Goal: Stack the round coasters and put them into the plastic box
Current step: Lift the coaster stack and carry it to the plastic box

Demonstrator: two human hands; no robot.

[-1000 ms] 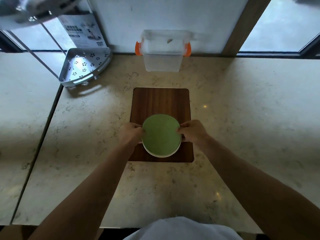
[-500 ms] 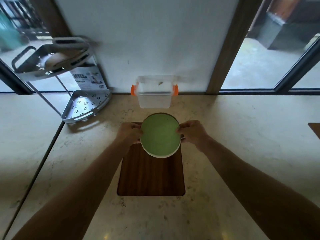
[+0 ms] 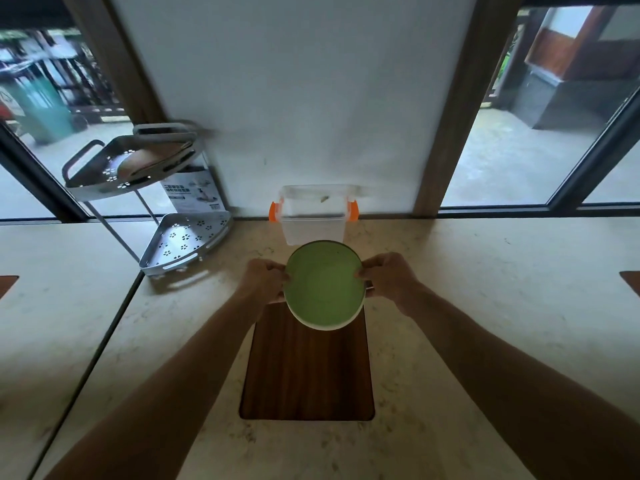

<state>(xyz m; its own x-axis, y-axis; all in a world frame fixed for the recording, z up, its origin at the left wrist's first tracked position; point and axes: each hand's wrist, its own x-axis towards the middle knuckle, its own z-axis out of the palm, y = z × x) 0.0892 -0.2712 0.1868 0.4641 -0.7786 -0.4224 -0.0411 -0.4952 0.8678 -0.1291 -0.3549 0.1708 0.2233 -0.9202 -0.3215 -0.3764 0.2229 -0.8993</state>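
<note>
At frame centre, I pinch the coasters (image 3: 325, 284) between left hand (image 3: 265, 281) and right hand (image 3: 388, 279), green face up, tilted toward me, above the board (image 3: 308, 372); box (image 3: 313, 216) just beyond, rack (image 3: 180, 240) left.

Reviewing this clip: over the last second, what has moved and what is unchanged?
The stack of round coasters, green one on top, has been carried forward off the wooden board toward the plastic box, now just short of it. The left hand and right hand keep the same grip on opposite edges. Box, board and corner rack appear not to have moved.
</note>
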